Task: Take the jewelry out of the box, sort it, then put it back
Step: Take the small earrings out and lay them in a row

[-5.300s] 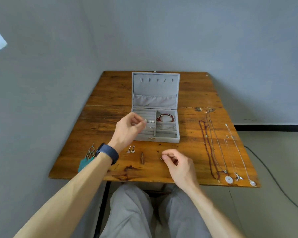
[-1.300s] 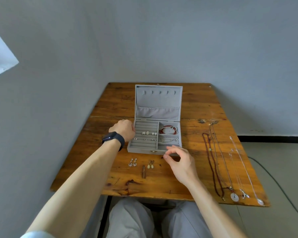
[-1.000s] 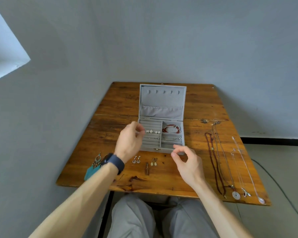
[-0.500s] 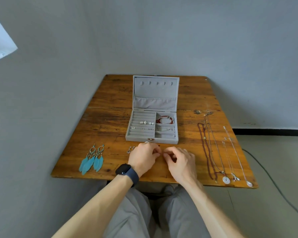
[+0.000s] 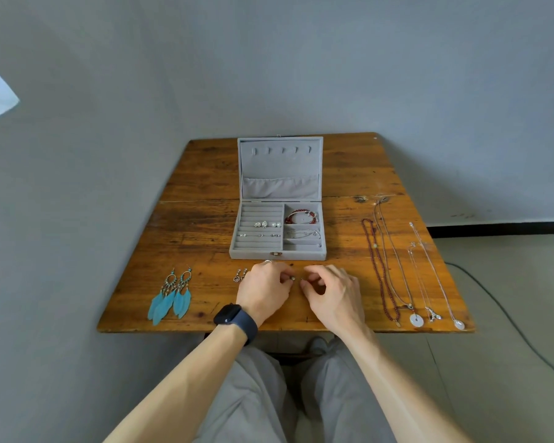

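Hands: your left hand (image 5: pixel 264 290) pinches a small earring (image 5: pixel 291 278); your right hand (image 5: pixel 330 292) curls just beside it, grip unclear | Box: jewelry box (image 5: pixel 253 254) sits open just behind both hands on the table (image 5: pixel 202 187)

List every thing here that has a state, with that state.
jewelry box, open, lid upright.
red bracelet, in the box's back right compartment.
feather earrings, lying flat, outside the box.
necklaces, laid out straight, right of the box.
left hand, pinches a small piece.
right hand, fingers curled; hold unclear.
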